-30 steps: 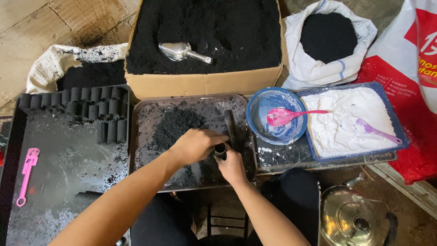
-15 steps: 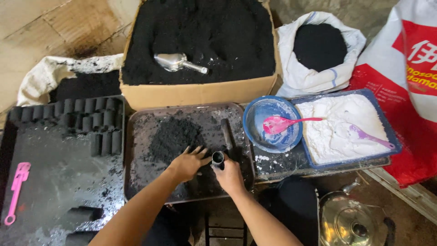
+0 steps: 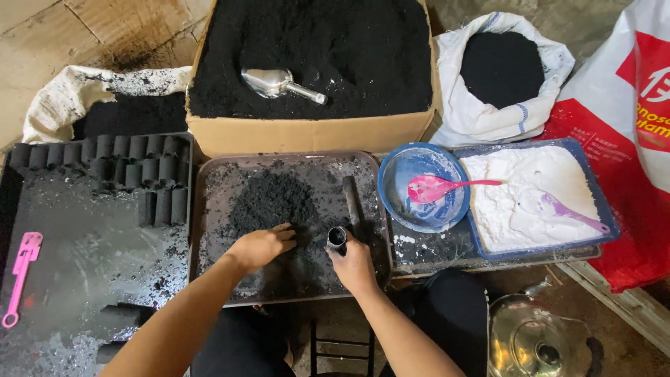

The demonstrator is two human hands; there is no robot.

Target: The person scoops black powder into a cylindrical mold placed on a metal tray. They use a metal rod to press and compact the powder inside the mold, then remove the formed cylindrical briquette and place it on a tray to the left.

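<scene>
Tube: small dark metal tube [image 3: 337,239], upright, centre of frame on the tray [image 3: 209,279].
Right hand [image 3: 354,264]: wrapped around the tube.
Left hand [image 3: 259,246]: loosely curled, holding nothing, on black powder [image 3: 269,199] (just left of tube).
Behind tube: dark rod [image 3: 352,199].
Right: blue bowl [image 3: 391,174], pink spoon [image 3: 440,187].

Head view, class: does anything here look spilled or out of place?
Yes. White powder is spilled on the dark tray surface below the blue bowl, outside the white-powder tray. Black powder is scattered across the left tray beside the pink tool.
</scene>
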